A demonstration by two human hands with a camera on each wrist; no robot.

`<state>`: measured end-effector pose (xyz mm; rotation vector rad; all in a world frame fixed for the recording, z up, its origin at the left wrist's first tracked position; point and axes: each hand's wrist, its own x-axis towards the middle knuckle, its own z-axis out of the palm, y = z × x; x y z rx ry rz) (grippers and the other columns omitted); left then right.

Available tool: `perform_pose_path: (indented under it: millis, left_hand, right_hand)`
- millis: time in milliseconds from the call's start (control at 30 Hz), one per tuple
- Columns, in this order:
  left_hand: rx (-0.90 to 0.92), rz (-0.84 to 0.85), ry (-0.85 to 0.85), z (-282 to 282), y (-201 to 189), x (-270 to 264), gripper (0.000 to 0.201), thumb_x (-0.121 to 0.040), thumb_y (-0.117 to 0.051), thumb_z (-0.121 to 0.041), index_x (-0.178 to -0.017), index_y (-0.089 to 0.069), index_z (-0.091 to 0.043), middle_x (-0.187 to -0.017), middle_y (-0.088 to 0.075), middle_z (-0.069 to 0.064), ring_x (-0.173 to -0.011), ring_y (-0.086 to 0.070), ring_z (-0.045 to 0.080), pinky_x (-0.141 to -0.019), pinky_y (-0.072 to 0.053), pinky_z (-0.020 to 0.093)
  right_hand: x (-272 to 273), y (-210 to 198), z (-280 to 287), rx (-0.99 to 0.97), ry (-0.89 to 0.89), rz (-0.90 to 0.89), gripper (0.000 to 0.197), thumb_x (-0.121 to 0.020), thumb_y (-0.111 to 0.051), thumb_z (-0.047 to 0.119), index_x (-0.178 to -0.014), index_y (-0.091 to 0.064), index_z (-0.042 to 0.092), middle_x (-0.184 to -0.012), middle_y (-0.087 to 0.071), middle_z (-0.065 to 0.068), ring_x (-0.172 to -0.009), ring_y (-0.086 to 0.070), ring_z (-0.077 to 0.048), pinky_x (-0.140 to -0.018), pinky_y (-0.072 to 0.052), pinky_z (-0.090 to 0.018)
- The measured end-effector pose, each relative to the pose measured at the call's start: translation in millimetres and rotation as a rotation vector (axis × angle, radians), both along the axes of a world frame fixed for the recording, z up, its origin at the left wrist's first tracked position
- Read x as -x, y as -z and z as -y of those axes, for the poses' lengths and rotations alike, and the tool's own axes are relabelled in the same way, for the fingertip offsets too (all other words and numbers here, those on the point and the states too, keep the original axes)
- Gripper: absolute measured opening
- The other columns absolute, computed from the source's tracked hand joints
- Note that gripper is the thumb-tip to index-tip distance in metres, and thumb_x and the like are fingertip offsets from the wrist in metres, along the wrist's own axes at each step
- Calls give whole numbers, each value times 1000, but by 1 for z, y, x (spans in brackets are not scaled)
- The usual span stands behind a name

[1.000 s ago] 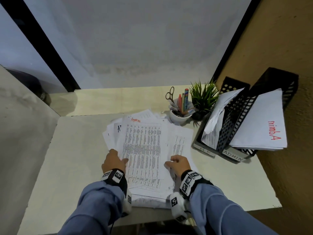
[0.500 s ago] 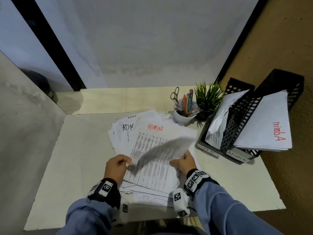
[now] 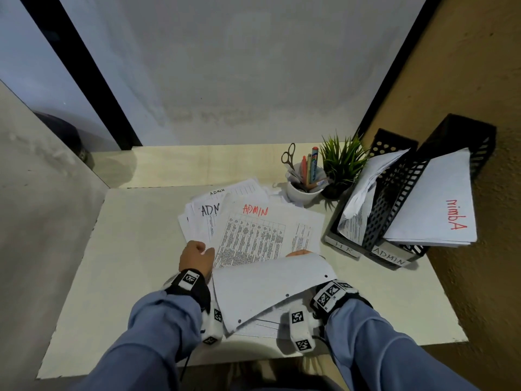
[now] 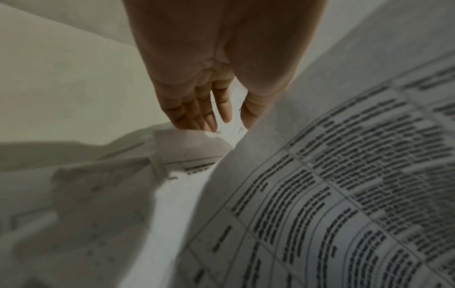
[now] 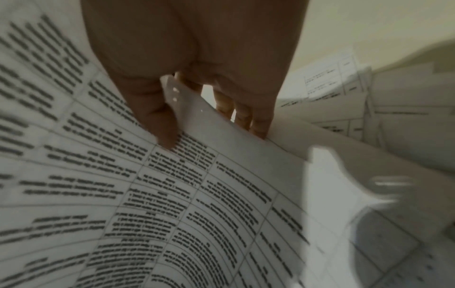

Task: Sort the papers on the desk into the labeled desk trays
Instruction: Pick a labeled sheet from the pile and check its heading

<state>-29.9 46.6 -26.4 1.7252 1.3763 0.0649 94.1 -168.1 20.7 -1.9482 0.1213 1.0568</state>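
A loose pile of printed papers (image 3: 253,235) lies mid-desk; its top sheet bears a red "ADMIN". My right hand (image 3: 298,253) pinches a lifted sheet (image 3: 270,286) at its far edge, blank punched back toward me. In the right wrist view the thumb lies on the printed side of this sheet (image 5: 172,194) and the fingers (image 5: 256,124) sit behind it. My left hand (image 3: 197,256) hovers at the pile's left edge, its fingers (image 4: 197,117) nearly straight and holding nothing. Two black mesh trays stand at the right: HR (image 3: 342,246) and ADMIN (image 3: 389,259), both holding papers.
A white cup (image 3: 301,190) with scissors and pens stands behind the pile, with a small green plant (image 3: 341,162) beside it. The trays lean against the brown wall at the right. Bare desk (image 3: 135,263) lies to the left of the pile.
My right hand has lifted the top sheet off the pile and swung it toward me, back side up. The red ADMIN sheet beneath is uncovered. My left hand let go and stayed at the left edge.
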Motion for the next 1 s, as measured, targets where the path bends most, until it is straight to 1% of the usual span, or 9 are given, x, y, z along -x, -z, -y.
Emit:
perform_pose_path:
  millis: [133,333,433,567,633,700,833,933,1000]
  left_hand:
    - [78,-54,97,4,2,0,50,-78,-74,-25,-117,-50,-5,-115,-55,12,-109,-55,31,-89,-42,31]
    - [-84,-104,187,13,3,5,21,-79,-71,-15,-94,-62,-3,-88,-61,12,-82,-56,29,-70,-39,25]
    - [-116,-76,174,14,1,7,19,-76,-74,-15,-91,-66,-6,-87,-65,11,-76,-54,24,-68,-38,24]
    - [-125,47,135,13,-3,11,29,-76,-73,-11,-105,-71,-7,-99,-71,11,-89,-63,26,-75,-41,21]
    - [-132,135,116,15,-6,14,16,-79,-70,-7,-94,-75,-9,-90,-72,8,-84,-64,25,-73,-42,21]
    - [-86,224,103,17,-8,18,22,-81,-61,1,-75,-75,-16,-71,-70,-4,-64,-57,21,-56,-40,19]
    - [83,309,55,18,-10,25,37,-79,-49,14,-58,-65,-11,-54,-61,-6,-53,-47,15,-54,-39,19]
    - [266,366,-16,21,-11,23,42,-73,-37,26,-49,-53,-5,-53,-63,3,-58,-56,13,-55,-45,14]
    - [351,394,-17,23,-8,21,50,-69,-27,29,-41,-49,-7,-49,-63,6,-58,-54,16,-55,-42,19]
  right_hand:
    - [-3,11,4,15,205,14,34,-88,-59,8,-117,-54,-10,-107,-59,-10,-94,-52,-19,-76,-42,-26]
    - [-4,19,13,143,140,12,28,-83,-67,25,-104,-66,6,-102,-63,-13,-99,-61,-27,-74,-40,-22]
    - [-4,22,15,86,224,31,30,-81,-70,14,-98,-62,-9,-98,-60,-17,-86,-54,-24,-75,-40,-28]
    - [4,17,18,-12,308,22,40,-81,-66,-3,-116,-53,-18,-121,-57,-26,-102,-57,-35,-88,-44,-36]
    - [7,18,21,-100,369,-8,30,-77,-57,-19,-107,-57,-20,-115,-57,-31,-110,-53,-50,-93,-44,-46]
    - [8,18,24,-174,411,-23,25,-71,-51,-27,-85,-64,-12,-96,-61,-27,-99,-58,-50,-80,-49,-43]
    - [6,9,30,-294,441,-50,38,-70,-46,-31,-103,-59,-18,-98,-60,-21,-77,-57,-28,-58,-55,-24]
    - [2,9,33,-300,428,-69,33,-71,-55,-25,-103,-58,-15,-99,-63,-20,-81,-59,-28,-85,-51,-36]
    - [0,11,31,-309,432,-77,28,-72,-55,-23,-97,-60,-10,-96,-64,-18,-84,-58,-29,-88,-46,-38]
